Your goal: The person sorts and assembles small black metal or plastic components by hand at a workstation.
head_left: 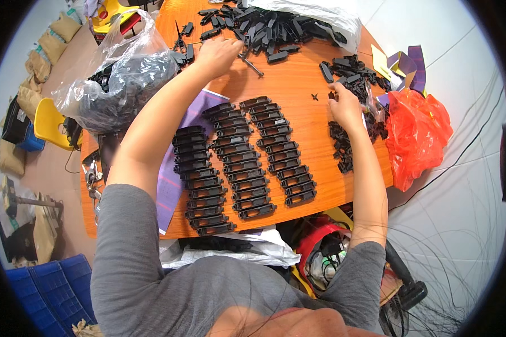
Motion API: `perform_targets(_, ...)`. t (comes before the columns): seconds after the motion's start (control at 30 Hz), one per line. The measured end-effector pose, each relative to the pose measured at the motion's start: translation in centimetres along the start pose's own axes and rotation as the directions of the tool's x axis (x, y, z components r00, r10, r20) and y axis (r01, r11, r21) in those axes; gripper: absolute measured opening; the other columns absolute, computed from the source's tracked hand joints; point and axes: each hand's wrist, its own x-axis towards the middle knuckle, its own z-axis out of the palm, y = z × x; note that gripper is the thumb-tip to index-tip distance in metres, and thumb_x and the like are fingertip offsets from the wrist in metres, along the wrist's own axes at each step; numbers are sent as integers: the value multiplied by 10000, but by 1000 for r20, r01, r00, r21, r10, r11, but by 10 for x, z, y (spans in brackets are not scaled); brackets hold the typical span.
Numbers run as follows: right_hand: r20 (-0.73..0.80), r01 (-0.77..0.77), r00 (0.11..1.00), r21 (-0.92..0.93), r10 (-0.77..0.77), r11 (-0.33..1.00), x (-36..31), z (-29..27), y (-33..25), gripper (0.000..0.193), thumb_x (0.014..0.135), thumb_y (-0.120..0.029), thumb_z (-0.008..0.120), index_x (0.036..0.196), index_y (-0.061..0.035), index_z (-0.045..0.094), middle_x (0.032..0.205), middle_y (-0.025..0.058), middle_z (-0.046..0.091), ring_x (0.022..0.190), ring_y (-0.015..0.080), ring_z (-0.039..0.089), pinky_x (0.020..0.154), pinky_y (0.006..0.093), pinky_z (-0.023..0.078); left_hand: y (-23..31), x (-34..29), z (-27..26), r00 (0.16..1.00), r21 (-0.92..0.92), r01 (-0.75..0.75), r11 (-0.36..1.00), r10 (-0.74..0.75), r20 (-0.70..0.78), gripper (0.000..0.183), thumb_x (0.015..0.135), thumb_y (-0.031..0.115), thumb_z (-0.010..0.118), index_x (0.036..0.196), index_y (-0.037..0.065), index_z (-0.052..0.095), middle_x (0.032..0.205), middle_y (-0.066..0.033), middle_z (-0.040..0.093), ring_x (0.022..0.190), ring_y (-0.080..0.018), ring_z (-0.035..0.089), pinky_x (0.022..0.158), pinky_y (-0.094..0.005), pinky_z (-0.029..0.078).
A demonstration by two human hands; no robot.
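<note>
At the far side of the table, my left hand (221, 57) is closed, its curled fingertips by the pile of long black plastic pieces (264, 33). A thin dark rod-like piece (252, 65) lies right by those fingers; whether they grip it is unclear. My right hand (346, 108) is closed over the heap of small black plastic parts (342, 140) at the right, its thumb and fingers drawn together; what they hold is too small to make out. Between my arms, black rectangular plastic frames (244, 174) lie side by side in three columns. A tiny black cross-shaped part (315, 97) sits left of my right hand.
A clear plastic bag of black parts (123, 84) stands at the left, a red plastic bag (416, 135) at the right edge. Black pieces (348, 70) lie beyond my right hand. Purple sheets (171, 185) lie under the left column. A red bin (315, 241) stands below the table's near edge.
</note>
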Motion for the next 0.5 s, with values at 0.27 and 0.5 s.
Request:
perform_targets(0.27,344,-440,890,486,298,755,-10,-2,-55,247,812,-145,765,880,5,581,778,80,643,681,144,633,533,273,515,98,36,-18,979,-665,197,720,-173,103,430,802,437,743,861,12,708,730,-164,685,792,-286,688,714,-375,520)
perform_targets(0.5,80,-124,992,398,100,909,-27,28,-44,194,802,-130,737,884,11,632,875,149,682,794,254,671,722,370,509,88,31,22,911,-193,383,903,-334,243,742,813,743,514,858,37,737,869,-154,709,830,-302,697,711,-416,546)
